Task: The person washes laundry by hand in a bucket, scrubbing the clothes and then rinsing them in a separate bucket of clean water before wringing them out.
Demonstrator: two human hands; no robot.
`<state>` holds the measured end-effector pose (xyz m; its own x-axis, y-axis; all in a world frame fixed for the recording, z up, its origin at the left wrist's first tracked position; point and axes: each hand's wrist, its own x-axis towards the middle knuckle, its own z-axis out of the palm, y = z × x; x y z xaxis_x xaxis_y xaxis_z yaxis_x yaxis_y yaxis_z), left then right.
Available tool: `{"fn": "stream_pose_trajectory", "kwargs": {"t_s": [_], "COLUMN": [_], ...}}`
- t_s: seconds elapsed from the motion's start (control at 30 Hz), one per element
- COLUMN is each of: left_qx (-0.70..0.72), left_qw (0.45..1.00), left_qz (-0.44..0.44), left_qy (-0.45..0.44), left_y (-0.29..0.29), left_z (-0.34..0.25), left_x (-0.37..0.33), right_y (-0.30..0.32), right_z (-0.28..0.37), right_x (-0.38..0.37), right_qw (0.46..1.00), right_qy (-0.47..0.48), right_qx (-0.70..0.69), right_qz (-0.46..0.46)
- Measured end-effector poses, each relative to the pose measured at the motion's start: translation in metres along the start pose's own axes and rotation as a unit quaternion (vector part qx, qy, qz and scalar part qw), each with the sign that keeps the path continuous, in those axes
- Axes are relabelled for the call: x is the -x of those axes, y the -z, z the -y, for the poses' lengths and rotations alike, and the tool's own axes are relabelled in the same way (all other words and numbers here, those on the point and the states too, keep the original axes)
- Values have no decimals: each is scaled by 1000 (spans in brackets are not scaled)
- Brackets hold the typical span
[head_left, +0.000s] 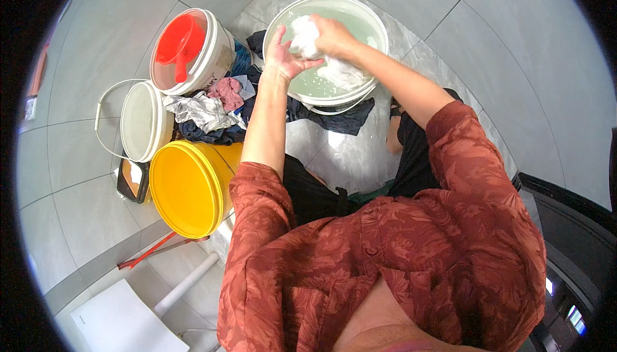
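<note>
A large white bucket (384,38) of cloudy, pale green water stands in front of me. Over the water my right hand (331,36) grips a wet, bunched white cloth (304,38). More white fabric (346,77) hangs below my right wrist into the water; whether it is the same piece I cannot tell. At the bucket's left rim my left hand (287,60) is open, palm turned up and fingers spread, close beside the bunched cloth.
Left of the bucket, clothes lie piled on the floor, with a white garment (204,111) and a pink cloth (227,93) on top. A white bucket (209,56) holding a red dipper (182,42), another white bucket (143,120) and a yellow bucket (186,188) stand around them. Tiled walls enclose the corner.
</note>
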<state>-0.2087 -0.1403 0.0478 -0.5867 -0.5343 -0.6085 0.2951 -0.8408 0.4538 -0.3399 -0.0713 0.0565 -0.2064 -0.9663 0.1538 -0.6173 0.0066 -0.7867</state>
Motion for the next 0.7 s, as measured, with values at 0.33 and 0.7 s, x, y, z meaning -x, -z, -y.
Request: {"fn": "stream_pose_trajectory", "kwargs": {"t_s": [0.33, 0.7], "left_qx": [-31, -25], "left_qw": [994, 981], "left_qz": [93, 43], "left_qy": [46, -188], "left_y": [10, 13], "left_z": [-15, 23], "left_x": [-17, -42], "right_y": [-13, -20], "right_z": [78, 38], "right_x": [52, 14], "right_qw": [991, 990], "right_qy": [96, 25], "right_qx": [90, 127], "right_qz": [29, -48]}}
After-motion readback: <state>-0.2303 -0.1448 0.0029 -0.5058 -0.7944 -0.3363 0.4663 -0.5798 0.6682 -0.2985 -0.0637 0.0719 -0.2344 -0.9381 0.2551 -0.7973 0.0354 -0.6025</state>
